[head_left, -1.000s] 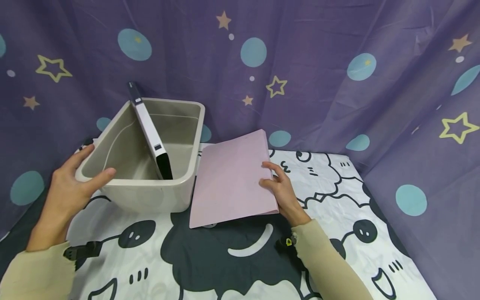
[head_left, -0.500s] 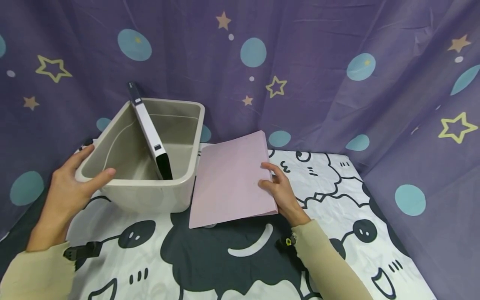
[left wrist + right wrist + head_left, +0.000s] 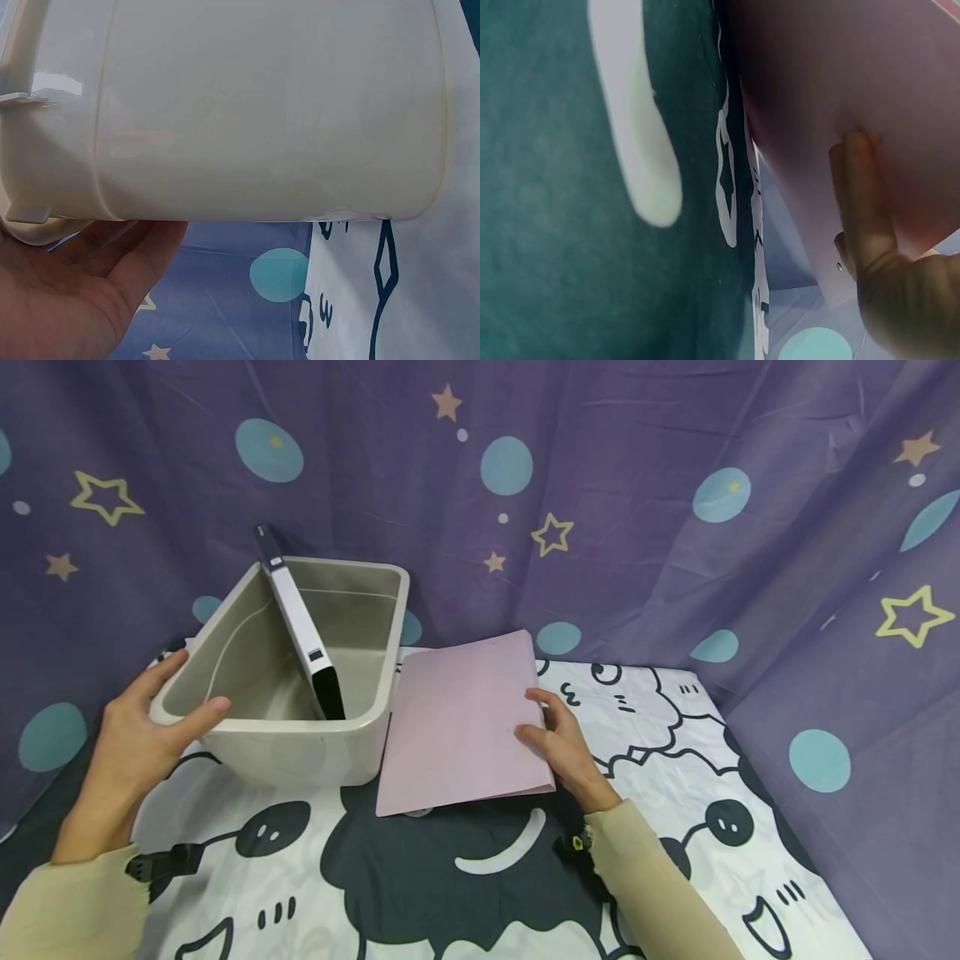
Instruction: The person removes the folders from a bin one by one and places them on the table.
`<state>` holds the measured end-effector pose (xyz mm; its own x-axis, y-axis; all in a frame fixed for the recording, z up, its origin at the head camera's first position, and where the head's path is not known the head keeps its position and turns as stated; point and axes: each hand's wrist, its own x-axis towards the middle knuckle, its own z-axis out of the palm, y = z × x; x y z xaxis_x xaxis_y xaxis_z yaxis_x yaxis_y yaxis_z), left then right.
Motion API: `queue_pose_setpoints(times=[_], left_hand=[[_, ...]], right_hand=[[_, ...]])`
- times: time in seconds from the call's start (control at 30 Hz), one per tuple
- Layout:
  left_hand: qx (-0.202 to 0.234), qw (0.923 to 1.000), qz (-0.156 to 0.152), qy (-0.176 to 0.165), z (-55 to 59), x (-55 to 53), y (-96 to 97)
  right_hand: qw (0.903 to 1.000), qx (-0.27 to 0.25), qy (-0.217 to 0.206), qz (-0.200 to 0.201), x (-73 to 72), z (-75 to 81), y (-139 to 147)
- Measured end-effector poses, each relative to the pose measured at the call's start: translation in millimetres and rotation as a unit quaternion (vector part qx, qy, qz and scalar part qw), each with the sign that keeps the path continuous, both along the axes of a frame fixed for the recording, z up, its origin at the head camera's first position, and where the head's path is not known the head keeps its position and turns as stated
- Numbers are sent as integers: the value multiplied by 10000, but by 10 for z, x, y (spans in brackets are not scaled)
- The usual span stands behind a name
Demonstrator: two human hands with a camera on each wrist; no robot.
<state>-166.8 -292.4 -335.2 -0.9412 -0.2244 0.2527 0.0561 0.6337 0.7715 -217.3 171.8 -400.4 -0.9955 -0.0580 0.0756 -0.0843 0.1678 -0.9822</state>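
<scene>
My left hand [image 3: 138,735] grips the left front corner of a beige plastic bin [image 3: 300,752], its thumb over the rim. In the left wrist view the fingers lie along the bin's outer side. A flat black and white item [image 3: 300,618], edge up, leans diagonally inside the bin, its far end above the rim. My right hand [image 3: 566,743] holds a pale pink folder [image 3: 465,727] by its right edge. The folder tilts, right side raised and left edge low beside the bin. The right wrist view shows fingers [image 3: 866,195] against the folder's underside.
A cloth with black and white cartoon faces [image 3: 667,727] covers the table. Behind it and along the right hangs a purple curtain [image 3: 615,460] with stars and blue spots. The bin stands close to the curtain at the left.
The folder's raised right side has sunk a little, and its far right corner sits lower. My right fingers have shifted slightly on its edge. The left hand and bin have stayed still.
</scene>
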Motion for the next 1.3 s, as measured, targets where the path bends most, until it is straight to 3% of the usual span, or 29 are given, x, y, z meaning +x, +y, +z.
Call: queue_pose_setpoints(times=[0.37, 1.3], left_hand=[[20, 10000, -33, -76, 12, -6, 0], [13, 10000, -29, -53, -10, 0, -11]], right_hand=[[9947, 980, -64, -317, -19, 7, 23], [9798, 1926, -404, -344, -28, -36, 47]])
